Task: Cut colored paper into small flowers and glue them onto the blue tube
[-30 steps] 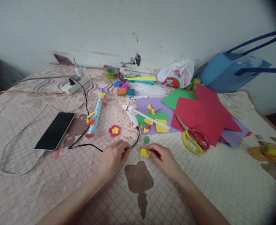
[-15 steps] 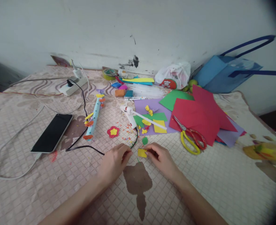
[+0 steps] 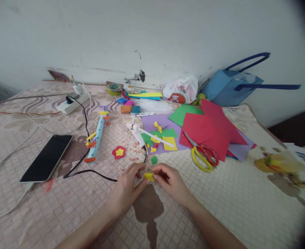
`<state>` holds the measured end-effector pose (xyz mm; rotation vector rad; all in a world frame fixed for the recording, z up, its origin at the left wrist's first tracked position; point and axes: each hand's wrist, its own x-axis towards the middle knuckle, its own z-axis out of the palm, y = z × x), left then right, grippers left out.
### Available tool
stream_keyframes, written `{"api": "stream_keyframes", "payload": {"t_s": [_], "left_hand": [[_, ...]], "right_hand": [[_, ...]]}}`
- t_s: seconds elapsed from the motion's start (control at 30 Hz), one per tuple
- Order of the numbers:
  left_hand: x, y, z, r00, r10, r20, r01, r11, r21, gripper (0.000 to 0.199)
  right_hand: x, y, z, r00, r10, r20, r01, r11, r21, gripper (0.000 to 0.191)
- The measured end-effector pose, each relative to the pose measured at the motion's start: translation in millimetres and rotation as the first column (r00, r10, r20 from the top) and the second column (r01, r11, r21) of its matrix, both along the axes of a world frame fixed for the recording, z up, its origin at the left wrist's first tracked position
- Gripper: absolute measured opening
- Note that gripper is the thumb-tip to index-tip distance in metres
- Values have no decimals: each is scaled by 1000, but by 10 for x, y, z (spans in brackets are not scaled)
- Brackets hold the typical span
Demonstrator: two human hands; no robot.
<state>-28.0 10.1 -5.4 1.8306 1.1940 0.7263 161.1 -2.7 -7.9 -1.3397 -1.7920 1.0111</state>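
Observation:
Between my two hands is a small yellow foam piece (image 3: 149,176), a bit bent. My right hand (image 3: 171,183) pinches its right end. The thumb of my left hand (image 3: 128,185) meets its lower left edge, with the left fingers curled above it. Just beyond my fingers lies a green foam circle (image 3: 154,160). A red foam flower with a yellow centre (image 3: 119,152) rests to the left of that. The white glue gun (image 3: 138,135) lies past the hands, a long glue stick (image 3: 156,136) sticking out of it.
Yellow-and-red scissors (image 3: 201,152) lie beside red foam sheets (image 3: 206,128) on the right. A decorated light-blue strip (image 3: 97,136), a black cord (image 3: 90,171) and a phone (image 3: 47,157) are on the left. A power strip (image 3: 73,103) sits behind; a blue bag (image 3: 230,88) stands at back right.
My left hand has moved right to the yellow foam piece and now touches it as well. The piece looks bent now. The whole view has shifted slightly.

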Motion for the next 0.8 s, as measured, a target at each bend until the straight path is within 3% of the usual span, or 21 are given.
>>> {"api": "stream_keyframes", "payload": {"t_s": [0.2, 0.27, 0.3, 0.4, 0.47, 0.57, 0.67, 0.73, 0.8], "left_hand": [[9, 48, -15, 965, 30, 259, 54, 949, -310, 15], [0, 68, -8, 948, 62, 311, 66, 921, -385, 17], [-4, 76, -6, 946, 78, 314, 66, 904, -422, 18], [-6, 86, -3, 936, 106, 336, 78, 867, -491, 21], [-4, 86, -5, 929, 115, 351, 82, 861, -501, 21], [-11, 80, -6, 932, 107, 346, 85, 865, -495, 22], [-24, 72, -1, 941, 74, 329, 100, 870, -482, 23], [-26, 64, 8, 945, 59, 322, 111, 867, -485, 24], [-20, 56, 19, 945, 55, 323, 119, 861, -494, 24]], "right_hand": [[-28, -3, 65, 999, 0, -41, 1, 1000, 23, 16], [109, 50, 109, 997, -75, -26, 76, 995, 63, 15], [222, 84, 127, 985, -171, -21, 173, 978, 113, 12], [704, 187, 119, 866, -500, 3, 490, 850, 195, 17], [1072, 229, 57, 770, -637, 25, 613, 750, 247, 22], [1520, 228, -77, 687, -702, 187, 630, 704, 328, 23], [1696, 189, -171, 612, -727, 312, 619, 685, 383, 23], [1635, 173, -182, 636, -715, 292, 617, 698, 364, 23], [1468, 172, -156, 708, -669, 225, 601, 739, 304, 24]]}}
